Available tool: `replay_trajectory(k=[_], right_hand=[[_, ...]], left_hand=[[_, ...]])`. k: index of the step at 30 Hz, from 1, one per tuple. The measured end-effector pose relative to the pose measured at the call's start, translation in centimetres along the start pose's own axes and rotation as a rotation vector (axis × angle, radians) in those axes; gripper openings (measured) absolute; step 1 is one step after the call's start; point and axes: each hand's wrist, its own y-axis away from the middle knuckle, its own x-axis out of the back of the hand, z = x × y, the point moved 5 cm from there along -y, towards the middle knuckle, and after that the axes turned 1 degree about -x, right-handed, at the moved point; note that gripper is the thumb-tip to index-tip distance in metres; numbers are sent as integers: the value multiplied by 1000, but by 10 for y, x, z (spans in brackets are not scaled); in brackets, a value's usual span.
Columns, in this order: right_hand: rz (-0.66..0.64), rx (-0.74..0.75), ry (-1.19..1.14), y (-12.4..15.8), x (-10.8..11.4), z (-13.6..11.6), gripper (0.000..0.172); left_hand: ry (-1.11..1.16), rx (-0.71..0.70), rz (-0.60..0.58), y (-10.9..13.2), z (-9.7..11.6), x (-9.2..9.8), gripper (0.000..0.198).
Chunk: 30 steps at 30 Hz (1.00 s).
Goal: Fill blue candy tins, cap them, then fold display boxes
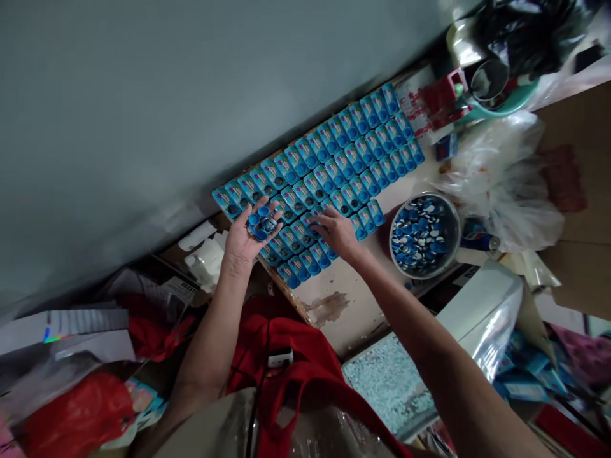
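Note:
My left hand point(243, 238) is palm up with its fingers curled loosely. It cradles several small round blue caps point(261, 219) over the near left end of the rows. My right hand point(337, 230) reaches down among the rows with its fingers bent together at one pack; what sits between the fingertips is hidden. Under both hands, small blue packs point(305, 152) stand side by side in slanting rows. Each has a printed label and a round spot at its lower end. Some spots are bright blue, while those nearer my hands look dark.
Right of the rows stands a round metal bowl point(424, 235) of blue and white caps. The table point(329, 299) has a worn patch. A grey wall point(143, 95) rises behind. Clear plastic bags point(506, 178) and a teal basin point(515, 98) crowd the right; a red bag point(81, 413) lies lower left.

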Motion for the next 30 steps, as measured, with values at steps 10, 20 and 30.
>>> replay_trajectory(k=[10, 20, 30], right_hand=[[233, -215, -123, -34, 26, 11, 19], [-10, -423, 223, -108, 44, 27, 23], [68, -74, -100, -36, 37, -36, 21]], left_hand=[[-40, 55, -51, 3, -16, -24, 44], [-99, 196, -116, -26, -36, -35, 51], [-63, 232, 32, -19, -52, -30, 48]])
